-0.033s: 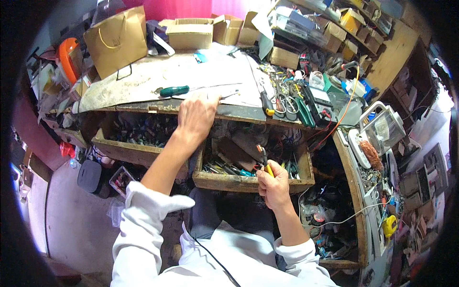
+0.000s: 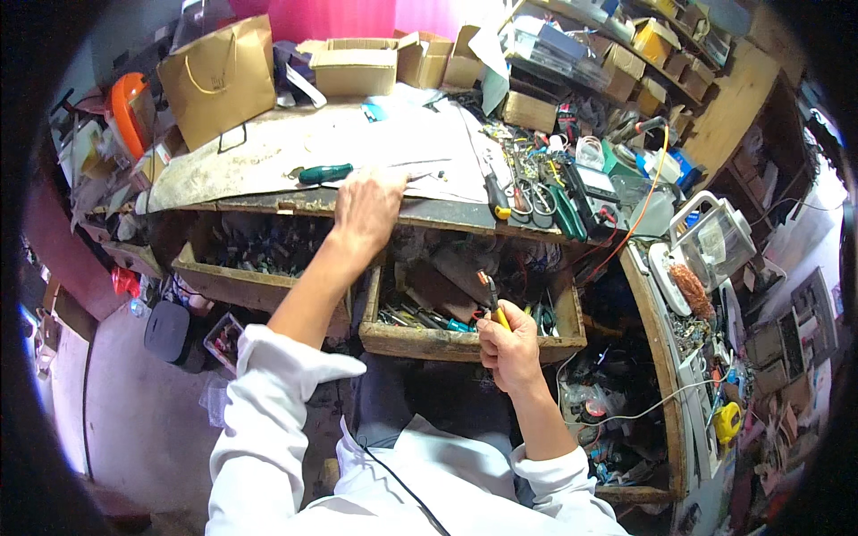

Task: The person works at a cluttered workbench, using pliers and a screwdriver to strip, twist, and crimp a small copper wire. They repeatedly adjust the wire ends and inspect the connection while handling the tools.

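My left hand reaches over the front of the workbench to its white sheet, fingers bent down beside a thin metal item; their tips are hidden, so I cannot tell whether they grip it. A dark green-handled screwdriver lies just left of those fingers. My right hand is closed on a yellow-and-black handled tool with a coppery tip, held upright over an open wooden drawer of hand tools.
Cardboard boxes and a paper bag line the back. Scissors and tools crowd the bench's right side, near an orange cable. Another drawer stands open at left. A clear plastic jug sits at right.
My left hand has shifted very slightly on the bench. My right hand holds the tool in nearly the same place.
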Demonstrator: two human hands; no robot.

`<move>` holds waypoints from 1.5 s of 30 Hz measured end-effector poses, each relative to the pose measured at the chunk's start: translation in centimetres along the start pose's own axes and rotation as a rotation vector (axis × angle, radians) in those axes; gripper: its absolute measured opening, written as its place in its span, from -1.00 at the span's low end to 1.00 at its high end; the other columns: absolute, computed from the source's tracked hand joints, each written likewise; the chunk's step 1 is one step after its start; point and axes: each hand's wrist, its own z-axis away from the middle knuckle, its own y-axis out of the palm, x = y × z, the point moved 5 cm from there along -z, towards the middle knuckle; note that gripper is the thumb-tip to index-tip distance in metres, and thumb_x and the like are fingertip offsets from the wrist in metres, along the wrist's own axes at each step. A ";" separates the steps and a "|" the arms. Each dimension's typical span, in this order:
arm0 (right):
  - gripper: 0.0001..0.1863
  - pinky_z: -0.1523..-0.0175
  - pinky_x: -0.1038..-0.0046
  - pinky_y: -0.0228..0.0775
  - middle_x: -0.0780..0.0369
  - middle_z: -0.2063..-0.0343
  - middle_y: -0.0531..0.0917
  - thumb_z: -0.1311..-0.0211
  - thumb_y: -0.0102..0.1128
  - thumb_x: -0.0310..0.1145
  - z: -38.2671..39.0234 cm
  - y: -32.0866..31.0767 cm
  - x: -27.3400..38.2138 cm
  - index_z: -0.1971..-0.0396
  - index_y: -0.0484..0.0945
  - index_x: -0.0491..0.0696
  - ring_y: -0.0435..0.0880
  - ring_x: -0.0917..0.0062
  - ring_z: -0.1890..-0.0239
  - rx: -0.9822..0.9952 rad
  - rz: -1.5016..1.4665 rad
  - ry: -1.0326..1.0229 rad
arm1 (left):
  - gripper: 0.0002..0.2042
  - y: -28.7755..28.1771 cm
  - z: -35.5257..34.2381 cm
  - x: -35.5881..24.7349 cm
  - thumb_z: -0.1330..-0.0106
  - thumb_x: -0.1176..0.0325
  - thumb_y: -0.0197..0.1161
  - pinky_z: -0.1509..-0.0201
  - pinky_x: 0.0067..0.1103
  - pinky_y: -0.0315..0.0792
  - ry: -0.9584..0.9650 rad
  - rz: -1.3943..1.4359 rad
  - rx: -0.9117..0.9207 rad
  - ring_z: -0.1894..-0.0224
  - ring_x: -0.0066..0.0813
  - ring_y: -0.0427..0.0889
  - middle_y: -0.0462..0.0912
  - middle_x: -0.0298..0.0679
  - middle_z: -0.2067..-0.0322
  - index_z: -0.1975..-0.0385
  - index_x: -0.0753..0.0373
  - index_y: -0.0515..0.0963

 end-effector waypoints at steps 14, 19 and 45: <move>-0.83 0.68 0.69 -0.15 0.35 0.57 0.27 -0.31 0.05 -0.58 -0.9 -2.1 0.4 0.35 0.26 -0.03 0.08 0.77 0.69 0.254 -0.759 0.327 | -0.81 3.1 -0.6 9.6 -0.36 0.33 0.18 -0.05 -0.16 0.47 -0.175 0.012 0.201 0.07 0.04 0.63 0.65 0.08 0.23 0.25 0.34 0.63; -0.81 0.66 0.70 -0.18 0.37 0.57 0.15 -0.32 0.04 -0.55 -1.4 -1.0 0.4 0.37 0.22 0.00 0.01 0.76 0.64 0.301 -0.745 0.336 | -0.77 3.0 0.2 11.1 -0.34 0.28 0.28 -0.04 -0.17 0.49 -0.081 0.062 0.109 0.07 0.04 0.59 0.58 0.07 0.22 0.22 0.36 0.59; -0.80 0.69 0.65 -0.12 0.45 0.65 0.28 -0.23 0.15 -0.54 -3.3 -3.7 -0.2 0.45 0.31 0.03 0.11 0.82 0.74 -0.037 -0.212 0.116 | -0.72 -9.6 19.7 -1.5 -0.27 0.42 0.40 0.12 -0.52 0.58 -0.262 0.993 0.303 0.20 -0.24 0.77 0.76 -0.04 0.20 0.03 0.31 0.65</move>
